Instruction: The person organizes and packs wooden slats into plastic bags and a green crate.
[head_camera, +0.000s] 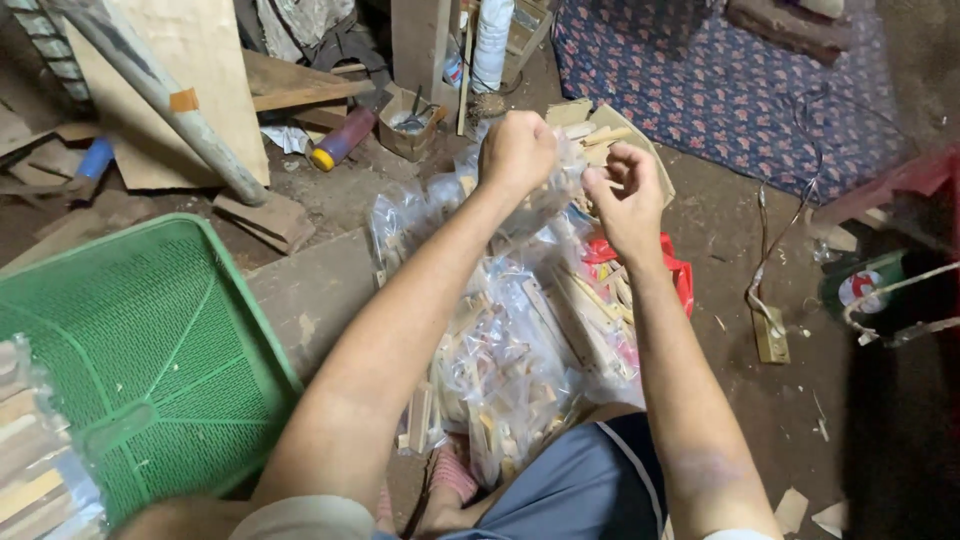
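- The left hand (517, 150) sits at upper centre of the frame, curled into a fist around the gathered top of a clear plastic bag (545, 195).
- The right hand (625, 195) is just beside it, a little to the right, with fingers bent and thumb and fingertips pinched together at the bag's edge; exactly what lies between them cannot be told.
- The bag is thin, see-through and crinkled, catching pale glints of light. Short pale wooden sticks show through it, and it hangs between the 2 hands, above the heap.
- Below the hands, in the centre of the frame, lies a pile of similar bags (500, 350), each clear and stuffed with light-coloured wooden pieces, sticks lying at many angles. The pile reaches down to the person's knees at the lower edge.
- A red plastic bag (678, 272) peeks out at the right side of the pile, under the right wrist.
- A green plastic basket (150, 350) with a meshed floor fills the lower left; more bagged sticks (35, 460) lie at its left edge.
- A cardboard box (600, 125) with wooden sticks stands just behind the hands.
- In the upper left are wooden boards (190, 60), a grey pipe (170, 110) leaning across them and a dark bottle with a yellow cap (343, 138).
- A flowered blue cloth (720, 80) covers the upper right.
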